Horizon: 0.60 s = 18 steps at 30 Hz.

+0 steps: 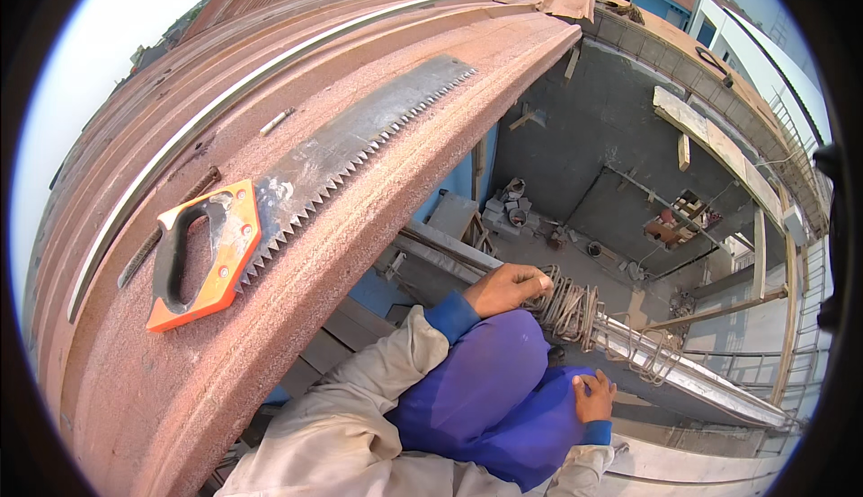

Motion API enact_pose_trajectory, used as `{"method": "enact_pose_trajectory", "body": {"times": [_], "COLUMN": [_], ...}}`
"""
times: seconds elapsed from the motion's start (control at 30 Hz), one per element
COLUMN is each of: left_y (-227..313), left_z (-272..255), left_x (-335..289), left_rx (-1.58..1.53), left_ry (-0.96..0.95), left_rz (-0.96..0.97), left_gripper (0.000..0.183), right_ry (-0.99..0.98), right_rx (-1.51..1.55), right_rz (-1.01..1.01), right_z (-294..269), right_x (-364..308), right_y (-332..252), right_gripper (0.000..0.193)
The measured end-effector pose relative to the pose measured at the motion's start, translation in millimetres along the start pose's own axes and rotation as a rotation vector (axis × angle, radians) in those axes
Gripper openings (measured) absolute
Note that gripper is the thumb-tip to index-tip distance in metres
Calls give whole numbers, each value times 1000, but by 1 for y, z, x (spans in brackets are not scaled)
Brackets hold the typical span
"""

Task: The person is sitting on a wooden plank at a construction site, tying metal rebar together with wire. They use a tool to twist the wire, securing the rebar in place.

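Observation:
My left hand (503, 290) lies over my raised knee in blue trousers (476, 371). Its fingers bend loosely downward beside a bundle of bent steel wire stirrups (571, 308); whether the fingertips touch the bundle I cannot tell. Lower down, my right hand (593, 396) rests on the other leg, thumb apart from the fingers, nothing visible in it. To the left, a handsaw with an orange and black handle (205, 254) lies flat on a dusty reddish metal sheet (297, 317), its toothed blade (360, 137) pointing away. Neither hand touches the saw.
Beside the saw are a rusty rod (166, 227), a short pale stick (276, 121) and a long light strip (171, 151). The sheet's edge drops toward a deep room with rubble (512, 209). A beam (719, 385) with more stirrups and wooden boards (719, 146) span the right.

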<state>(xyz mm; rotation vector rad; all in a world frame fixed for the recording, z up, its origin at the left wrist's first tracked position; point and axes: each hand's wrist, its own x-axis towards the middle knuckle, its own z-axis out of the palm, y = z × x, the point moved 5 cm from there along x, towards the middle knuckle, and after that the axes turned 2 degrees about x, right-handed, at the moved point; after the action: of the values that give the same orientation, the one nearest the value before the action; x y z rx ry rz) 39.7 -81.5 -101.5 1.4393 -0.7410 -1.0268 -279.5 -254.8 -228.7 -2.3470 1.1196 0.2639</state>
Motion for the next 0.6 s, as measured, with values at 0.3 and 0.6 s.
{"method": "enact_pose_trajectory", "body": {"times": [0.3, 0.6], "left_y": [-96, -172], "left_z": [-40, -75], "left_x": [-110, -131], "left_rx": [-90, 218], "left_ry": [352, 453], "left_rz": [-46, -235], "left_gripper": [36, 34], "right_ry": [4, 209], "right_rx": [-253, -134], "right_rz": [91, 48], "right_z": [20, 19], "right_x": [-35, -35], "right_y": [-71, -55], "right_gripper": [44, 33]}}
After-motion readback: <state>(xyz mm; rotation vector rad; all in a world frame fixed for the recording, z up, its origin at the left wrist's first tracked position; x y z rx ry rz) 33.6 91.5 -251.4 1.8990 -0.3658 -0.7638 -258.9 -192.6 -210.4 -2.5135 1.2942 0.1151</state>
